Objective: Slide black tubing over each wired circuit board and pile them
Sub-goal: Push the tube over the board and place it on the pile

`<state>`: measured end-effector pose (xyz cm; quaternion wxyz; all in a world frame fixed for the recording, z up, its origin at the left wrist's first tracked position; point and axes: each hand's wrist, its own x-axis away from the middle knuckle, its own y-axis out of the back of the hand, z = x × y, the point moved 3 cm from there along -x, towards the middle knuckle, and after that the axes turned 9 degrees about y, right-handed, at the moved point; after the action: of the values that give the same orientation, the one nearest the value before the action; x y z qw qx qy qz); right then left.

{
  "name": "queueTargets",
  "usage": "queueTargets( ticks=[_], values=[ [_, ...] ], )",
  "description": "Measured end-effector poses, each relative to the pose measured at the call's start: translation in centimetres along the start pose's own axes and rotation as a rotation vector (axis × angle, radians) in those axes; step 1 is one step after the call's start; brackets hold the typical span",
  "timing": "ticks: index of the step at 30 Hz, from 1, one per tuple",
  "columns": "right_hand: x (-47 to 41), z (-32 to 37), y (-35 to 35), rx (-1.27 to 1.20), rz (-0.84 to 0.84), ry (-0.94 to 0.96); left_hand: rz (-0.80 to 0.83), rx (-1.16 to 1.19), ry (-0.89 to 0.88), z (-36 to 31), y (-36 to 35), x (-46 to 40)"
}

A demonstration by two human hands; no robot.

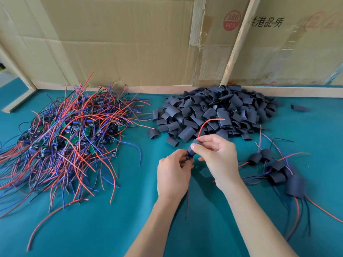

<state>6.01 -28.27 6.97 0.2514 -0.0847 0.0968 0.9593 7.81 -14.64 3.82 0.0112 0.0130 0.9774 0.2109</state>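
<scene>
A tangled heap of wired circuit boards (70, 138) with red, blue and black leads lies on the left of the teal table (92, 229). A mound of short black tubing pieces (213, 112) sits at the back centre. My left hand (174, 175) pinches a small circuit board (189, 155) by its wires. My right hand (217, 156) holds a black tube (193, 145) partly over that board, and a red wire (206, 125) curls up out of the tube's far end. Sleeved boards (278, 173) lie piled at the right.
Cardboard sheets (130, 43) and a leaning wooden batten (237, 41) wall off the back edge. One stray tube (299, 108) lies at the far right. Long loose wires trail toward the near edge on both sides.
</scene>
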Motion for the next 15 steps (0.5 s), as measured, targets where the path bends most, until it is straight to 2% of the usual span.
queueTargets(
  ticks=[5, 11, 15],
  values=[
    [-0.05, 0.43, 0.41, 0.07, -0.019, 0.022, -0.014, 0.001, 0.039, -0.57, -0.18, 0.23],
    [-0.03, 0.73, 0.61, 0.062, -0.019, 0.012, 0.038, 0.027, -0.006, -0.74, -0.22, 0.49],
    [-0.25, 0.66, 0.87, 0.066, 0.028, -0.004, 0.018, 0.005, -0.033, -0.52, -0.29, 0.31]
  ],
)
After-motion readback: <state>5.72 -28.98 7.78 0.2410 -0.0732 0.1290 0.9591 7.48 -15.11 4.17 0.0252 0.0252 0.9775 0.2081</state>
